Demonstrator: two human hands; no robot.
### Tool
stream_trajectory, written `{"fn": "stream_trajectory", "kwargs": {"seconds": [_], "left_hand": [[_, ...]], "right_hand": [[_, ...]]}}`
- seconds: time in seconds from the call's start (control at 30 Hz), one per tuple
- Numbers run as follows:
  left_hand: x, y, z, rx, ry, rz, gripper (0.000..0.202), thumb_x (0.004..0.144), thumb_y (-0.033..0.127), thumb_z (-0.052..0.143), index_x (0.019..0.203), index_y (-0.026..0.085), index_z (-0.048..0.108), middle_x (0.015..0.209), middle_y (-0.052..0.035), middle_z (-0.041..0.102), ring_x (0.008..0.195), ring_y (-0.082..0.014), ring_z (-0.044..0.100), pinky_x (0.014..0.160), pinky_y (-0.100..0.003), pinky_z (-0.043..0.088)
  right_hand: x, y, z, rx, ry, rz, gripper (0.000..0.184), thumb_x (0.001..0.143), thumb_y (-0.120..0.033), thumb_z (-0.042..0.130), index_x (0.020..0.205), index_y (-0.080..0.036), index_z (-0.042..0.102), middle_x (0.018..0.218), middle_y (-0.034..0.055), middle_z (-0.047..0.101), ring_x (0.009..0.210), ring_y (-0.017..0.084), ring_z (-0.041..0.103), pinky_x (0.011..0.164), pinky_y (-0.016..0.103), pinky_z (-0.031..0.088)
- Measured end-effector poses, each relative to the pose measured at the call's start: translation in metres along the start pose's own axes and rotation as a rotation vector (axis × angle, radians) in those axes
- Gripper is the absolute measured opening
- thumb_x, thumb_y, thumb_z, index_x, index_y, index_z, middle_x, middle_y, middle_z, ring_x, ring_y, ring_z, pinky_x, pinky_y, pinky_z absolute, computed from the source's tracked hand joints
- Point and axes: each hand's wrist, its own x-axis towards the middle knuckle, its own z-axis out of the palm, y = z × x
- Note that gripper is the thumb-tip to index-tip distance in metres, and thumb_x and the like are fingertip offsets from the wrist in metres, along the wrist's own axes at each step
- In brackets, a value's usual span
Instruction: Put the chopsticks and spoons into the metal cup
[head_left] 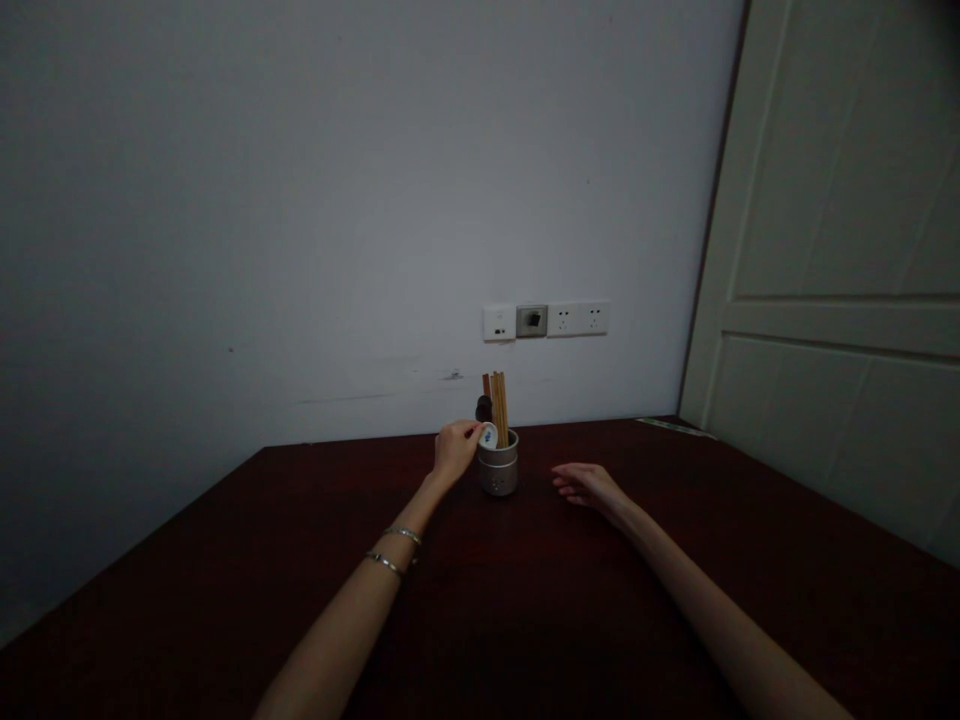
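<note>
A small grey cylindrical holder (498, 472) stands on the dark red-brown table (225, 560) near its far edge. Wooden chopsticks (499, 405) and a dark-handled utensil (484, 407) stick up out of it. My left hand (454, 450), with two bracelets on the wrist, reaches to the holder's left rim. Its fingers pinch a small white piece (488, 435) with a blue mark, right at the rim. My right hand (589, 485) rests flat on the table to the right of the holder, fingers stretched out, holding nothing.
A pale wall rises behind the table, with a row of sockets and switches (545, 320) above the holder. A white panelled door (840, 280) stands at the right, close to the table's right edge. The room is dim.
</note>
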Motion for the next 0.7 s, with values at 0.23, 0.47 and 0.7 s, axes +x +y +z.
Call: {"fn": "stream_trajectory", "kwargs": {"seconds": [0.23, 0.47, 0.7], "left_hand": [[-0.004, -0.002, 0.003, 0.005, -0.048, -0.018, 0.023, 0.081, 0.034, 0.050, 0.087, 0.022, 0.069, 0.092, -0.0043, 0.068, 0.082, -0.0144, 0.060, 0.070, -0.022, 0.039], [-0.006, 0.004, 0.001, -0.001, -0.094, -0.068, 0.025, 0.080, 0.036, 0.050, 0.089, 0.022, 0.069, 0.092, -0.0047, 0.068, 0.081, -0.0148, 0.059, 0.068, -0.022, 0.038], [-0.005, 0.003, 0.003, -0.038, -0.122, -0.092, 0.027, 0.080, 0.037, 0.049, 0.088, 0.021, 0.070, 0.090, -0.0052, 0.068, 0.081, -0.0164, 0.060, 0.068, -0.022, 0.039]], "right_hand": [[-0.003, -0.001, 0.008, -0.130, -0.024, -0.043, 0.023, 0.069, -0.026, 0.061, 0.090, -0.016, 0.062, 0.082, 0.0068, 0.067, 0.061, 0.010, 0.060, 0.049, 0.019, 0.047], [-0.004, -0.003, 0.038, -0.207, -0.108, -0.185, 0.053, 0.062, -0.019, 0.067, 0.112, -0.017, 0.049, 0.109, 0.0112, 0.057, 0.081, 0.016, 0.060, 0.053, 0.020, 0.049], [-0.001, 0.005, 0.058, -0.218, -0.122, -0.247, 0.077, 0.058, -0.018, 0.068, 0.127, -0.020, 0.035, 0.125, 0.0146, 0.043, 0.076, 0.014, 0.059, 0.053, 0.022, 0.048]]}}
